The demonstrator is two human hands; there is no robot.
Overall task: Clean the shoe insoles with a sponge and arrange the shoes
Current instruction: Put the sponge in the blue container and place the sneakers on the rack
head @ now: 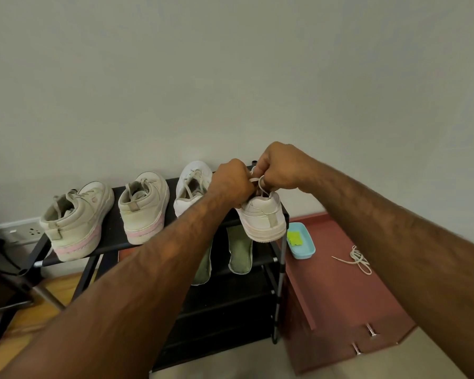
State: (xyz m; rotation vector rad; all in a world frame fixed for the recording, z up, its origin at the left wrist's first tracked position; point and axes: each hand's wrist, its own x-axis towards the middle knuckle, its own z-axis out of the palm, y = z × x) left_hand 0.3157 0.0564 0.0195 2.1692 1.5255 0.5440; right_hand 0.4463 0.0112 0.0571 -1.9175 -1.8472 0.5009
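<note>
**One head-worn view, tilted down over the forearms**

A single wide-angle camera on the person's head faces forward and down at the plain grey wall (230, 64) and black metal shoe rack (230, 305). It sits close: forearms fill the lower frame, left hand (231, 183) and right hand (281, 168) meeting mid-frame on a white shoelace (261, 185).

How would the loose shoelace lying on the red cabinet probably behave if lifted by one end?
The shoelace is probably floppy: it lies in slack loops on the cabinet, so it would dangle. It looks thin, so likely very light. Its loops overlap, so it may tangle.
</note>
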